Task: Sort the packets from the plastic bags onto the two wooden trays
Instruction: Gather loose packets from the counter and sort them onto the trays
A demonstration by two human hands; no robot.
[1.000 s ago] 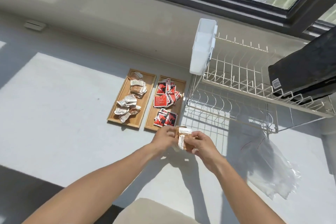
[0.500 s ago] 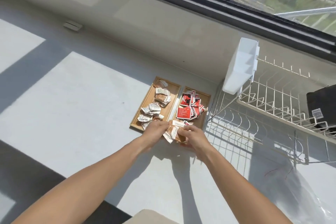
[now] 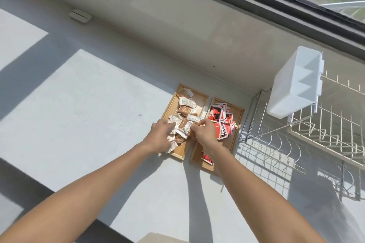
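Two wooden trays lie side by side against the wall. The left tray (image 3: pixel 199 98) holds several brown-and-white packets (image 3: pixel 185 107). The right tray (image 3: pixel 236 122) holds several red packets (image 3: pixel 219 116). My left hand (image 3: pixel 160 136) hovers over the near end of the left tray, fingers spread among the brown packets. My right hand (image 3: pixel 204 131) sits between the trays, pinching a few brown-and-white packets (image 3: pixel 192 122) over the left tray. The plastic bags are out of view.
A white wire dish rack (image 3: pixel 308 136) stands right of the trays, with a white plastic cutlery holder (image 3: pixel 294 85) hooked on its near-left corner. A wall and a window run along the back. The grey counter stretches to the left, striped by sunlight.
Both hands have moved forward from the counter's near side to above the left tray, carrying the brown-and-white packets. The view has turned left, so the plastic bag has left the frame.
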